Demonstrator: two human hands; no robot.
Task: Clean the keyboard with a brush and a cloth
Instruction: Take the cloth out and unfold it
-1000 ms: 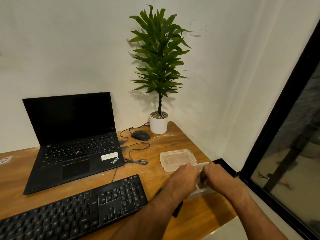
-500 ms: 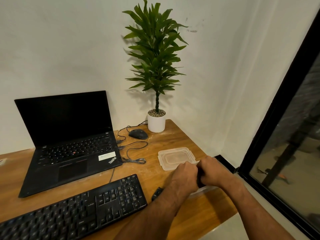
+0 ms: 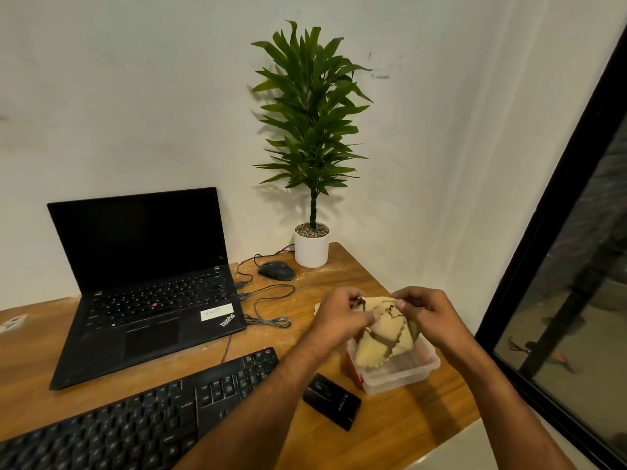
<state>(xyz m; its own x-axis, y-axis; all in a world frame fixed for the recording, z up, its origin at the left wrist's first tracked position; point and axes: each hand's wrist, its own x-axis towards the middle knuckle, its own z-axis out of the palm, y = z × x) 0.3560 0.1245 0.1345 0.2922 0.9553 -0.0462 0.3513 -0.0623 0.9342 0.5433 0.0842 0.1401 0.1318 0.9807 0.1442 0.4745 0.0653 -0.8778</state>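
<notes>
A beige cloth with dark wavy edging (image 3: 383, 337) hangs bunched above a clear plastic box (image 3: 407, 371) near the desk's right edge. My left hand (image 3: 339, 317) and my right hand (image 3: 424, 313) both pinch its top edge and hold it up. The black keyboard (image 3: 135, 422) lies at the lower left, partly behind my left forearm. A flat black object (image 3: 332, 398) lies on the desk between the keyboard and the box. I cannot make out a brush.
An open black laptop (image 3: 149, 286) stands at the back left, with a black mouse (image 3: 276, 270) and loose cables (image 3: 268, 310) beside it. A potted plant (image 3: 311, 245) is in the desk's back corner. A dark glass door frame (image 3: 543, 232) runs along the right.
My hands rose from inside the box and lifted the cloth out into view. The box's lid, seen earlier behind the hands, is now hidden by them.
</notes>
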